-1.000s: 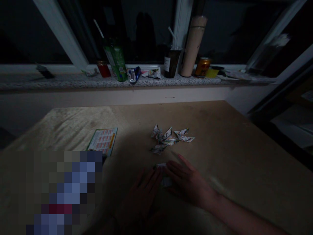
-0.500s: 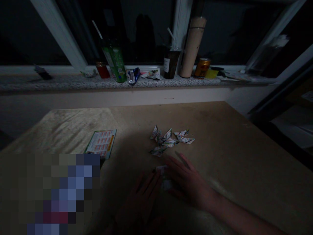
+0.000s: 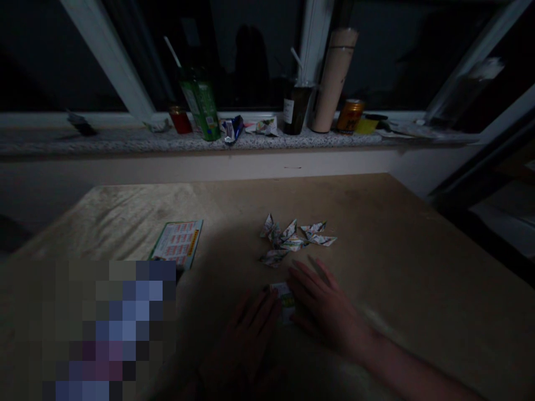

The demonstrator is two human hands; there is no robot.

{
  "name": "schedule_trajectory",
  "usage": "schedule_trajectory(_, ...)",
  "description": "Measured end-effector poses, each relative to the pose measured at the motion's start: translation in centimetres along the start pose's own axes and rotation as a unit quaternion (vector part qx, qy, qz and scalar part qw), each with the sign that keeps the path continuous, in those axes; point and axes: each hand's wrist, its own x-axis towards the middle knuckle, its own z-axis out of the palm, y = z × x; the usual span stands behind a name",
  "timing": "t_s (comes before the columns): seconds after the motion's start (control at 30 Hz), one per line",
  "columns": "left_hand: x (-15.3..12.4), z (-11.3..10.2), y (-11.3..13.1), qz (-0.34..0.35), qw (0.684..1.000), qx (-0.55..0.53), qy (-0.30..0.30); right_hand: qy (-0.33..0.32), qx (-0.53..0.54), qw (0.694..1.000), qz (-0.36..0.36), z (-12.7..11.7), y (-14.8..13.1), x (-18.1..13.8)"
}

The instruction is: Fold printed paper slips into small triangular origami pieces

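A small printed paper piece point(image 3: 285, 301) lies flat on the brown table point(image 3: 397, 250), between my two hands. My left hand point(image 3: 246, 340) rests in deep shadow with its fingers stretched out, fingertips touching the paper's left edge. My right hand point(image 3: 324, 309) lies flat with fingers spread, pressing on the paper's right side. Just beyond the hands sits a small pile of folded paper pieces point(image 3: 292, 239).
A printed card sheet point(image 3: 179, 243) lies to the left on the table. The granite window sill point(image 3: 125, 142) behind holds a green carton with straw point(image 3: 201, 106), a dark bottle point(image 3: 295, 106), a tall beige tube point(image 3: 332, 81) and two cans point(image 3: 349, 115).
My right hand has slid slightly right along the paper, uncovering more of it. My left hand barely shifted. The view moved a little.
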Motion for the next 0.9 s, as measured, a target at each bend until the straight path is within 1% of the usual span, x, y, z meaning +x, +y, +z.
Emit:
schedule_trajectory(0.13,0.3,-0.4,0.1,0.001,1.000,-0.017,-0.019,-0.005,0.014,1.000,0.007,0.1,0.2,-0.1)
schedule_trajectory(0.27,0.6,-0.5,-0.1,0.008,0.999,-0.028,-0.031,0.009,0.027,1.000,0.007,0.4,0.6,-0.1)
schedule_trajectory(0.4,0.7,-0.3,-0.1,-0.001,0.999,-0.033,-0.022,0.033,0.036,0.999,0.005,0.5,1.0,0.1)
schedule_trajectory(0.47,0.7,-0.3,-0.1,-0.008,0.999,-0.040,-0.007,0.044,0.043,0.998,0.005,0.4,1.2,0.0)
schedule_trajectory(0.53,0.8,-0.4,-0.1,-0.002,0.999,-0.044,-0.007,0.044,0.049,0.998,0.009,0.0,1.4,-0.1)
schedule_trajectory(0.67,1.0,-0.8,0.0,0.017,0.998,-0.034,-0.052,0.025,0.056,0.998,0.023,-0.7,1.3,-0.2)
schedule_trajectory(0.9,1.6,-1.9,0.1,0.026,0.997,-0.024,-0.066,0.041,0.094,0.995,0.016,-0.8,1.7,0.1)
